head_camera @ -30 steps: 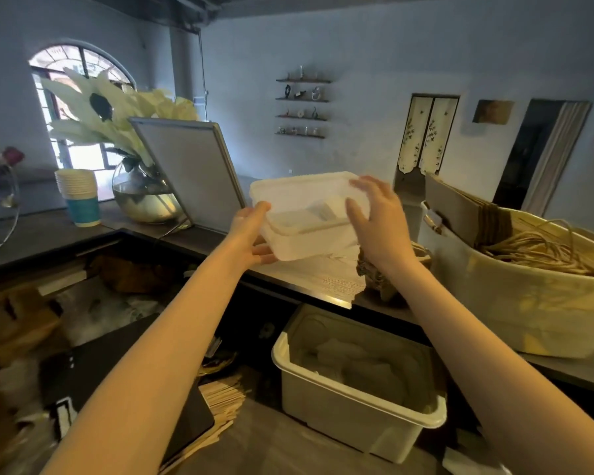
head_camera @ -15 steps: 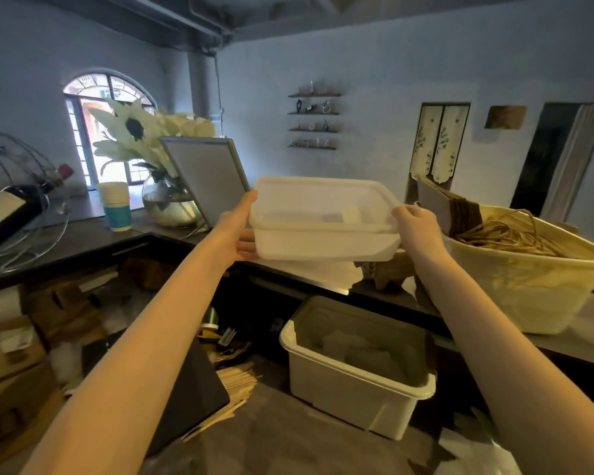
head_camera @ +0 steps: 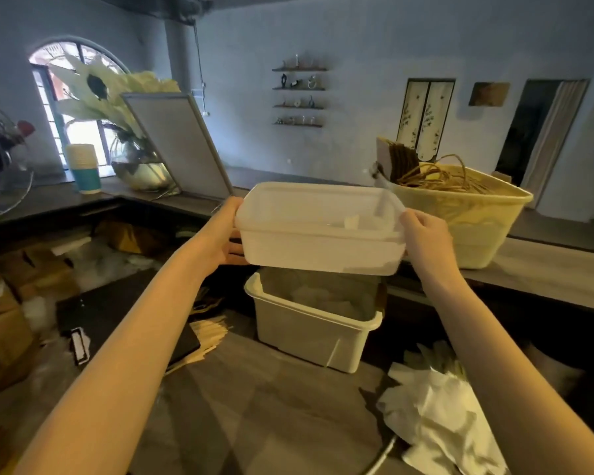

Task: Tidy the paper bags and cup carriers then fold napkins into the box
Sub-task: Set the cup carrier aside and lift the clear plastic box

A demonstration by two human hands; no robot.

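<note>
Translucent plastic box [head_camera: 318, 228] now lifted clear of desk [head_camera: 542, 272], drawn nearer than half second ago, held level over open bin [head_camera: 309, 323] below. Left hand [head_camera: 225, 234] grips left end, fingers [head_camera: 238, 250] curled under base; right hand [head_camera: 424, 231] pinches right rim corner. Few white napkins visible inside. Crumpled napkins [head_camera: 439, 416] lie below right wrist. Paper bags in yellow tub [head_camera: 467, 214] just beyond right fingers. Likely repositioning box for folding stage.

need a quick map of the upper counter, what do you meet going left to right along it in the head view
stack of paper cups → glass vase of pale flowers → leaning grey framed board → left hand → translucent lidded box → right hand → yellow tub of paper bags
</note>
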